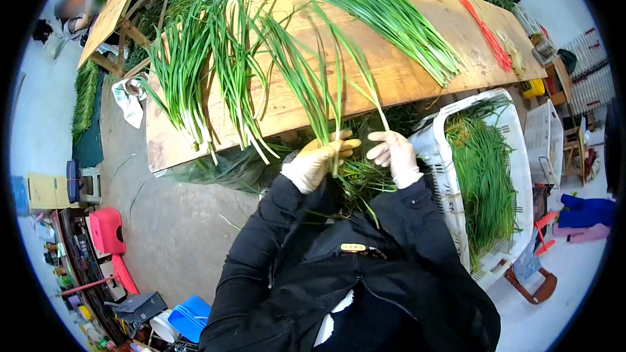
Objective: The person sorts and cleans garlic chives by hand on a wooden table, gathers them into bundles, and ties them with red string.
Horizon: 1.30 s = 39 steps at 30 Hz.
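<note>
My left hand (323,160), in a pale glove, is closed around the lower ends of a small bunch of garlic chives (300,94). The leaves fan out over the wooden table (411,94). Just to the right, my gloved right hand (396,155) pinches the pale base of a thin chive stalk (372,91), whose leaves reach back toward the left. Two loose piles, a left chive pile (179,78) and a middle chive pile (238,68), hang over the table's front edge. A thick, neat chive bundle (391,23) lies farther back on the right.
Red ties (486,36) lie at the table's right end. A white plastic basket (451,186) full of chives stands close by my right arm. Loose greens fill the space below my hands. A red stool (106,230) is on the floor at left. Another person appears far left.
</note>
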{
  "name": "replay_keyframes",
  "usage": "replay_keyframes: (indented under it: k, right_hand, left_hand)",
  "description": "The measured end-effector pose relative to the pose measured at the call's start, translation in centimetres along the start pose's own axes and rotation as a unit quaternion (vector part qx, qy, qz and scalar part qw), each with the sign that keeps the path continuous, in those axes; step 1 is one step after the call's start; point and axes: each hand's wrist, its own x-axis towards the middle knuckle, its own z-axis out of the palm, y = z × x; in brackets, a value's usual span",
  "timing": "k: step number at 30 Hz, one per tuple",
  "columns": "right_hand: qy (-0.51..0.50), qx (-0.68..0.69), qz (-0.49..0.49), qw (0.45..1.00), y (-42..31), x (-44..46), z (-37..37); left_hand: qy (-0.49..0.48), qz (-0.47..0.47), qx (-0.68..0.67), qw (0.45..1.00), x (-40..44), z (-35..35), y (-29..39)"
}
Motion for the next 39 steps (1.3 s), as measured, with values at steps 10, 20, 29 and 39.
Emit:
replay_keyframes:
  k: [10,20,29,39]
  right_hand:
    - [-0.016,-0.495,-0.458,0.738,-1.0,-2.7,3.9]
    - [-0.187,-0.221,-0.144,0.946,-3.7,-1.3,-0.3]
    - [0.054,-0.140,-0.282,0.948,-10.7,6.5,-0.5]
    - [-0.002,-0.407,-0.384,0.828,-17.8,26.8,11.2]
  left_hand:
    - [0.176,0.220,0.250,0.927,2.1,3.8,0.1]
    - [0.209,0.044,0.211,0.954,-1.1,3.0,2.5]
    - [0.213,0.356,-0.009,0.910,-2.6,0.3,6.9]
    - [0.470,0.137,0.764,0.420,-2.6,-1.7,10.2]
